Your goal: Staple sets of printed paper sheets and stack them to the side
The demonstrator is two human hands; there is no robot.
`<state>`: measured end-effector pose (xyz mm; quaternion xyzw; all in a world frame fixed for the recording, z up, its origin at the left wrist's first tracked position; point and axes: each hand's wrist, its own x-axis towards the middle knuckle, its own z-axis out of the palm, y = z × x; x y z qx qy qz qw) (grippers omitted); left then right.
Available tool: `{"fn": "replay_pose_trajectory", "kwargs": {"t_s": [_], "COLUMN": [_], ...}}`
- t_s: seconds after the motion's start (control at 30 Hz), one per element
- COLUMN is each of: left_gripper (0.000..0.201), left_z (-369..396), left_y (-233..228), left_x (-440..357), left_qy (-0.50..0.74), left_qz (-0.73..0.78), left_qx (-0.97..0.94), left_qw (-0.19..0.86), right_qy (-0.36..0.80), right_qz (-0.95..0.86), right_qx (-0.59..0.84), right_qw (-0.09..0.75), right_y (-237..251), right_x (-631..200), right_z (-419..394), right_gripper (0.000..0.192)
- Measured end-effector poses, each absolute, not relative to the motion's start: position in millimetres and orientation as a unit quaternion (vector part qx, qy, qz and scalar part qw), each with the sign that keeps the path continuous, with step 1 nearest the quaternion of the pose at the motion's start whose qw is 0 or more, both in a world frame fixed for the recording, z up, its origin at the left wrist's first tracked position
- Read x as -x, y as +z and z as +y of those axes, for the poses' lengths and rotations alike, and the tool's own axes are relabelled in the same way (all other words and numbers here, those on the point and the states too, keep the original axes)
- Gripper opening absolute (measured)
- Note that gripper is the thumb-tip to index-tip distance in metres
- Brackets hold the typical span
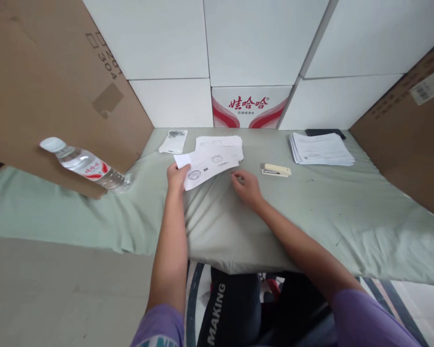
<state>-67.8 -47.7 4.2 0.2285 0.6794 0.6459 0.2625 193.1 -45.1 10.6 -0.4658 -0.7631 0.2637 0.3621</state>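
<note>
My left hand (176,176) pinches the near left corner of a small set of printed sheets (207,166) bearing round stamps, lifted slightly off the green cloth-covered table (329,212). Those sheets overlap a flat paper pile (224,143) behind them. My right hand (246,187) rests on the cloth just right of the sheets, fingers curled, apparently holding nothing. A cream stapler (277,169) lies a short way to its right.
A second paper stack (320,148) sits at the back right with a dark phone (324,132) behind it. A water bottle (85,166) leans at the left against a cardboard panel (54,82). A small white packet (173,141) lies at the back.
</note>
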Motion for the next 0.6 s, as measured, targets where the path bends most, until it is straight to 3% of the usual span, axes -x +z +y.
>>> {"fn": "replay_pose_trajectory", "kwargs": {"t_s": [0.13, 0.3, 0.47, 0.6], "left_gripper": [0.028, 0.066, 0.037, 0.037], "left_z": [-46, -52, -68, -78], "left_y": [2, 23, 46, 52], "left_x": [72, 63, 50, 37], "left_qy": [0.642, 0.7, 0.727, 0.724], "left_qz": [0.682, 0.613, 0.494, 0.444], "left_qx": [-0.225, -0.272, -0.356, -0.331], "left_qw": [0.268, 0.245, 0.318, 0.411], "right_qy": [0.313, 0.335, 0.36, 0.358], "right_qz": [-0.695, -0.667, -0.687, -0.73], "right_qx": [0.513, 0.518, 0.467, 0.454], "right_qw": [0.395, 0.418, 0.424, 0.363], "right_y": [8, 16, 35, 52], "right_x": [-204, -207, -221, -237], "right_z": [-38, -30, -22, -17], "right_gripper": [0.033, 0.033, 0.069, 0.098]}}
